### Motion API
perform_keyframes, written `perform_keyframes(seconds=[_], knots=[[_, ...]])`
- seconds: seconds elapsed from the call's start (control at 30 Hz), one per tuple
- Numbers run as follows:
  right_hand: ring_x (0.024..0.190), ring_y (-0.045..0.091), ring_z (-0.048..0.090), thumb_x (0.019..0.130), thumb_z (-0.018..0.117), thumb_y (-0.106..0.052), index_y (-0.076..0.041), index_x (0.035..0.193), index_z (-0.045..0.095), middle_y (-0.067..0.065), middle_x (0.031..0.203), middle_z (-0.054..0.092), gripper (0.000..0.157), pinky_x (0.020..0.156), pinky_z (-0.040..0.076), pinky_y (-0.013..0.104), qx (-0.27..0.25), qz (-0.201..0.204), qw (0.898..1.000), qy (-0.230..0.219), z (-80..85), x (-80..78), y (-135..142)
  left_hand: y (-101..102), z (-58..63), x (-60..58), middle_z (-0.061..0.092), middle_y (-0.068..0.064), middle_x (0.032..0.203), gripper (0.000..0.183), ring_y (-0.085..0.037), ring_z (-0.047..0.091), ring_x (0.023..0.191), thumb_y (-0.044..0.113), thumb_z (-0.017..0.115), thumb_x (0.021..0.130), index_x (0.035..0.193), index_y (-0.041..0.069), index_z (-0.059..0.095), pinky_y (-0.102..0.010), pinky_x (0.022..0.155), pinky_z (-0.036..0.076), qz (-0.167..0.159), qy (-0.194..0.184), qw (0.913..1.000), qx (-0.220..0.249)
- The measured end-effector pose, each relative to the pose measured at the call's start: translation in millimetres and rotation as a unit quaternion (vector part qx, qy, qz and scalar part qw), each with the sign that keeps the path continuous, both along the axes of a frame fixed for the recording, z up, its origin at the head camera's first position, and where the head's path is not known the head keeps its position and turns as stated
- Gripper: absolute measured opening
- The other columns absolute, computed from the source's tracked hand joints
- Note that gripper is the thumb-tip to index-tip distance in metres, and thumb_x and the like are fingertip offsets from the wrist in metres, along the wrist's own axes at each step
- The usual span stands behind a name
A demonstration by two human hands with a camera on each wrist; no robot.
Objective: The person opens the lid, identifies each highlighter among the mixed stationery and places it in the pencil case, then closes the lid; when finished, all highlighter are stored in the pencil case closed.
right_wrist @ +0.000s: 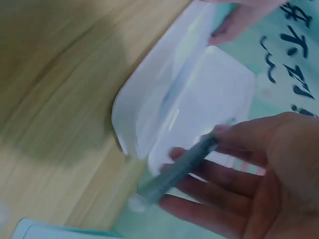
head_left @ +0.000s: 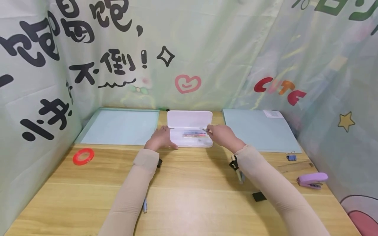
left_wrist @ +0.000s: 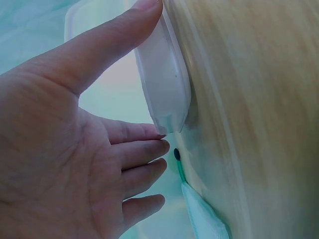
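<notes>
A white pencil case stands on the table with its lid raised at the back. Several slim pens in blue, pink and orange lie inside it. My left hand grips the case's left end, with the thumb along one edge and a fingertip at the opposite corner in the left wrist view. Over the case's right end, my right hand pinches a grey-green pen with a pale end between thumb and fingers. That pen is held in the air, apart from the case.
Pale blue folders lie left and right of the case. A red ring sits at left. At right are a blue binder clip, a ruler, a purple stapler and a black block. A blue pen shows beside my left forearm.
</notes>
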State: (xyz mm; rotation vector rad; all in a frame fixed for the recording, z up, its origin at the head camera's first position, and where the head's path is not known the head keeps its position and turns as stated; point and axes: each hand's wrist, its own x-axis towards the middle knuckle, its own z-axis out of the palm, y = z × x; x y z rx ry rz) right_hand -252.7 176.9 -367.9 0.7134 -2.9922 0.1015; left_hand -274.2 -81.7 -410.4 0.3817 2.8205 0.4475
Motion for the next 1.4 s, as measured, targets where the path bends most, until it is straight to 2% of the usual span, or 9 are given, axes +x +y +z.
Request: perform_keyframes(seconds=[0.17, 0.33, 0.53, 0.7, 0.83, 0.97, 1.1, 1.4], knots=[[0.044, 0.011, 0.041, 0.084, 0.056, -0.022, -0.015, 0.09, 0.062, 0.0, 0.067, 0.052, 0.011, 0.034, 0.033, 0.027, 0.056, 0.047, 0.992, 0.099, -15.0, -15.5, -26.0, 0.0, -0.8, -0.9, 0.015, -0.018, 0.141, 0.105, -0.028, 0.007, 0.129, 0.052, 0.069, 0.063, 0.136, -0.002, 0.017, -0.042, 0.104, 0.005, 0.003, 0.0, 1.0, -0.003], [0.047, 0.013, 0.044, 0.084, 0.055, -0.024, -0.017, 0.087, 0.064, 0.001, 0.07, 0.05, 0.011, 0.035, 0.037, 0.031, 0.109, 0.082, 0.98, 0.147, -30.9, -24.1, -44.3, 0.4, -0.9, -1.6, 0.017, -0.018, 0.14, 0.105, -0.029, 0.009, 0.129, 0.052, 0.07, 0.062, 0.136, -0.002, 0.019, -0.043, 0.103, 0.007, 0.001, 0.007, 1.0, -0.004], [0.052, 0.015, 0.048, 0.088, 0.048, -0.023, -0.018, 0.087, 0.064, 0.001, 0.07, 0.05, 0.017, 0.036, 0.037, 0.03, 0.134, 0.098, 0.974, 0.153, -41.7, -24.2, -51.7, 1.3, -2.7, -1.7, 0.019, -0.016, 0.14, 0.106, -0.028, 0.009, 0.129, 0.053, 0.071, 0.06, 0.136, 0.0, 0.019, -0.042, 0.103, 0.009, -0.001, 0.011, 0.9999, -0.005], [0.055, 0.015, 0.049, 0.087, 0.049, -0.019, -0.018, 0.093, 0.065, 0.001, 0.073, 0.051, 0.017, 0.035, 0.036, 0.029, 0.136, 0.092, 0.976, 0.143, -45.9, -22.4, -52.6, 1.5, -1.7, -1.4, 0.017, -0.017, 0.14, 0.106, -0.029, 0.008, 0.129, 0.052, 0.07, 0.062, 0.136, -0.001, 0.018, -0.043, 0.103, 0.008, -0.001, 0.011, 0.9999, -0.006], [0.058, 0.014, 0.051, 0.083, 0.051, -0.012, -0.019, 0.097, 0.064, 0.001, 0.078, 0.053, 0.02, 0.037, 0.037, 0.029, 0.13, 0.086, 0.979, 0.128, -50.0, -23.2, -51.2, 1.5, -1.4, -1.7, 0.017, -0.018, 0.14, 0.105, -0.029, 0.009, 0.129, 0.053, 0.069, 0.062, 0.136, -0.002, 0.018, -0.044, 0.103, 0.008, -0.005, 0.012, 0.9999, -0.011], [0.057, 0.015, 0.052, 0.081, 0.051, -0.009, -0.014, 0.096, 0.061, 0.002, 0.076, 0.054, 0.018, 0.037, 0.038, 0.029, 0.117, 0.085, 0.979, 0.143, -54.0, -25.7, -49.8, 1.3, -1.2, -1.6, 0.018, -0.018, 0.14, 0.105, -0.029, 0.009, 0.129, 0.052, 0.07, 0.062, 0.136, -0.002, 0.018, -0.044, 0.103, 0.009, -0.005, 0.014, 0.9998, -0.01], [0.055, 0.015, 0.052, 0.082, 0.05, -0.011, -0.012, 0.092, 0.06, 0.002, 0.074, 0.054, 0.013, 0.036, 0.037, 0.029, 0.105, 0.082, 0.978, 0.158, -55.6, -26.1, -50.3, 1.8, -2.5, -2.3, 0.018, -0.017, 0.14, 0.106, -0.028, 0.009, 0.129, 0.054, 0.069, 0.062, 0.136, -0.002, 0.018, -0.043, 0.103, 0.008, -0.003, 0.012, 0.9998, -0.015], [0.061, 0.015, 0.054, 0.081, 0.051, -0.011, -0.014, 0.093, 0.063, 0.002, 0.08, 0.057, 0.017, 0.042, 0.042, 0.031, 0.087, 0.086, 0.981, 0.152, -55.6, -23.1, -51.3, 1.6, -2.5, -1.9, 0.017, -0.016, 0.14, 0.105, -0.028, 0.008, 0.129, 0.053, 0.069, 0.062, 0.136, -0.001, 0.017, -0.043, 0.103, 0.008, -0.004, 0.013, 0.9998, -0.017]])
